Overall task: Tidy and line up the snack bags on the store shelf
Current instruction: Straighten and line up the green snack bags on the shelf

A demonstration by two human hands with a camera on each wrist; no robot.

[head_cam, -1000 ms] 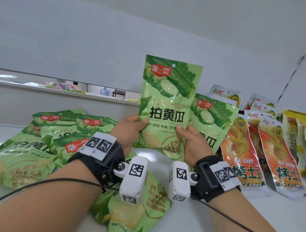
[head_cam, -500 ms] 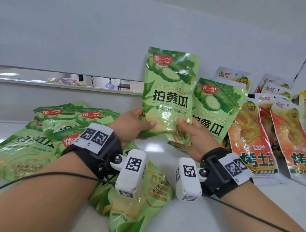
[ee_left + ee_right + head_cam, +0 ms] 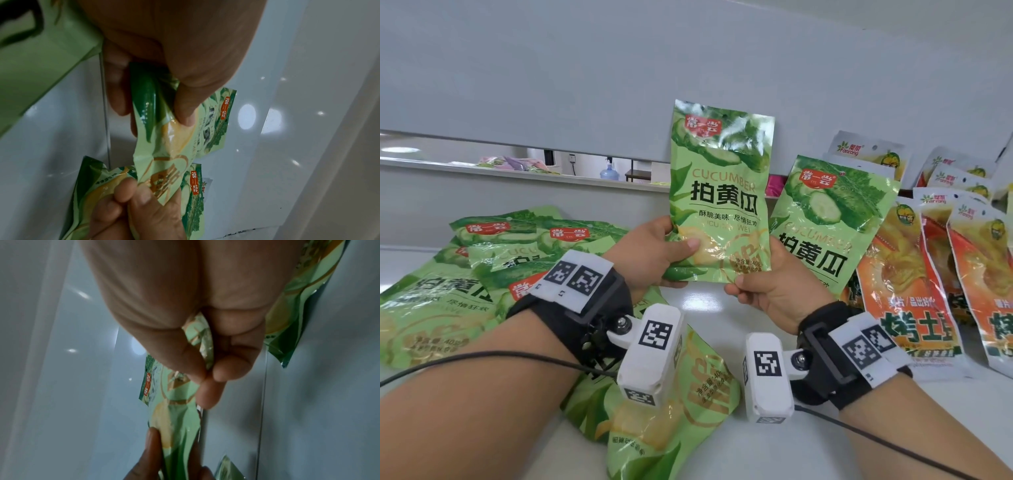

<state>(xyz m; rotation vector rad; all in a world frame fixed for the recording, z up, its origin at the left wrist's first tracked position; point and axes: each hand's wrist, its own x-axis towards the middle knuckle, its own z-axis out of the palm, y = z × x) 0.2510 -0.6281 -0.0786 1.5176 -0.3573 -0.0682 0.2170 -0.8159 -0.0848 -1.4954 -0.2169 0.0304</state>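
White shelf board (image 3: 709,305) runs under both wrists, with a pale back wall (image 3: 585,85) behind it. Above the board, between the two hands, a green cucumber bag (image 3: 719,195) stands upright, face toward the person. The left hand (image 3: 650,253) pinches its lower left corner, thumb on the front and fingers behind; the left wrist view shows the film creased under that thumb. The right hand (image 3: 770,287) pinches the lower right corner, thumb and fingertips pressed together on the seam. Holding both bottom corners keeps the soft bag flat and square, probably so it can be set down straight.

Just right of the right hand, a second green bag (image 3: 832,219) leans upright against the wall, and the held bag overlaps its left edge; the held one most likely belongs beside or in front of it. Further right stand orange bags (image 3: 914,274), already in rows. Left of the left hand lies a loose green pile (image 3: 458,270), flat and overlapping, and one more green bag (image 3: 671,411) lies flat under the wrists. Those are not yet stood up, so much of the lining-up remains.
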